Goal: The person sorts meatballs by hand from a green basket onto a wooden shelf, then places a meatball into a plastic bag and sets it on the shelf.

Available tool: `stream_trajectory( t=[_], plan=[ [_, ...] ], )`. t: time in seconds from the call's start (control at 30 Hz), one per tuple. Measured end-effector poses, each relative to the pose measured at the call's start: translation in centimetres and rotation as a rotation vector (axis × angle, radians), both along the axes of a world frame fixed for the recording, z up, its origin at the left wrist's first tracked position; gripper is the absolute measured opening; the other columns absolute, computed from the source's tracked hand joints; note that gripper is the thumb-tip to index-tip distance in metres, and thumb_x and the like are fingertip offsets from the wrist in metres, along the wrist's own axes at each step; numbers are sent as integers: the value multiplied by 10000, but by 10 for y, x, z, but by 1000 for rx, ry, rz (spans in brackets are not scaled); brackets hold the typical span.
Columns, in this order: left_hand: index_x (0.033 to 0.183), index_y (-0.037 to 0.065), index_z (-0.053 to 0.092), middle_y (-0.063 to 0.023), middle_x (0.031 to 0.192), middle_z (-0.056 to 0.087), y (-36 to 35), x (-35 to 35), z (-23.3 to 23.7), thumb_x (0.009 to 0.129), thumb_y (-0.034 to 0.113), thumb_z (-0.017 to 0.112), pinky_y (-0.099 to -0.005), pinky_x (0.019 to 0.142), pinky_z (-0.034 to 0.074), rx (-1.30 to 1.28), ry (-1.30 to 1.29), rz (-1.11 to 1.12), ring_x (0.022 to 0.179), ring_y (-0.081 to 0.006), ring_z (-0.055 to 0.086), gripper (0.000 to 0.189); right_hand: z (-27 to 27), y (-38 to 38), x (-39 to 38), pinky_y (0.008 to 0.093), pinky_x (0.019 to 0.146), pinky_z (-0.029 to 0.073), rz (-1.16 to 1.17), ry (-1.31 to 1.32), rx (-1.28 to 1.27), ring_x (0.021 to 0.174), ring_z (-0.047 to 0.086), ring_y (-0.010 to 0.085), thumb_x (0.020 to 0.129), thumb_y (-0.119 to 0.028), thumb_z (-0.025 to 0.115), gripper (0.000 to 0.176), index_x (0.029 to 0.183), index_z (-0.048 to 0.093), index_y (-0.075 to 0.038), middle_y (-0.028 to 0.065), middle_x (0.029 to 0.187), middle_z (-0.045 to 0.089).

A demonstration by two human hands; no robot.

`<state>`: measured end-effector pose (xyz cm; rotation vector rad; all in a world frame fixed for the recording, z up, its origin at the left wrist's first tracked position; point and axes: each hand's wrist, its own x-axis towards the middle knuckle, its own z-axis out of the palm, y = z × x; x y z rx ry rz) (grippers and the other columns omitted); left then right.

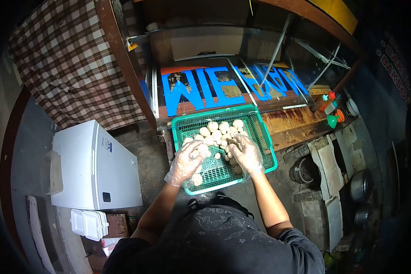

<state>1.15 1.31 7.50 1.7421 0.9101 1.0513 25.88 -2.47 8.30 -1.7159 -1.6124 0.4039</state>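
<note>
In the head view, a rectangular green plastic lattice basket (217, 111) is sitting at the centre of the frame, its long axis running left to right with a slight tilt. A heap of pale round dough-like balls (220, 129) is lying in its upper half, against the far rim. Both hands are wearing thin clear plastic gloves and reaching into the basket from below. The left hand (189, 160) is curling over a few balls at the lower left of the basket; the crumpled glove is hiding whether its grip is clenching one. The right hand (246, 153) is resting with its grip released, fingers splayed across balls near the middle. The heap is lying up-frame of both hands, and the right hand is sitting nearer to it. A white box-shaped freezer (93, 166) is standing at the left, a white foam clamshell container (90, 223) below it, and a brown checked cloth (73, 64) is hanging at the upper left.
</note>
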Motion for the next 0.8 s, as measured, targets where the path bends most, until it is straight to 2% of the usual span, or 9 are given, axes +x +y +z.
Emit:
stream_trajectory(
  t=[0.07,0.13,0.17,0.33,0.4,0.57,0.8],
  plan=[
    [1222,-43,593,-155,1226,611,2,1,-1,835,16,726,-338,989,500,30,50,-6,1142,-240,619,415,-14,-2,4,391,1008,470,-43,104,-20,1181,601,327,875,-247,689,458,1258,623,-5,183,1270,630],
    [1191,5,631,-167,1159,654,-1,5,-4,815,91,734,-373,912,520,68,-4,38,1066,-307,642,398,-9,-6,6,392,1008,471,-66,87,-28,1185,598,329,875,-243,686,454,1257,623,-4,183,1268,630],
    [1179,8,639,-172,1146,664,-2,5,-5,809,97,744,-379,918,516,72,-10,29,1080,-313,641,395,-7,-10,7,393,1007,471,-81,71,-41,1189,595,331,876,-239,683,451,1256,623,-3,183,1265,630],
    [1175,16,647,-170,1192,657,-5,10,-12,807,109,753,-372,929,515,31,38,10,1099,-309,644,394,5,-15,19,394,1016,466,-83,31,-35,1203,588,337,884,-229,673,440,1257,623,-1,184,1279,624],
    [1219,-9,614,-156,1160,640,-7,13,-6,830,84,728,-358,942,507,124,163,-52,1102,-261,626,416,6,-13,27,389,1021,464,-70,10,-39,1203,588,335,887,-225,670,437,1258,622,1,182,1289,621],
    [1189,7,647,-171,1146,658,-10,36,-2,830,155,740,-367,954,497,121,253,-51,1070,-290,637,399,5,-12,51,390,1011,474,-2,38,-77,1180,603,329,889,-222,672,421,1247,630,-4,185,1280,625],
    [1189,15,652,-185,1183,659,-10,66,0,836,196,729,-392,967,493,52,334,40,1102,-317,627,404,4,-4,68,404,1007,472,91,-110,-175,1155,607,343,889,-271,668,426,1233,641,-22,182,1242,640]
  ],
)
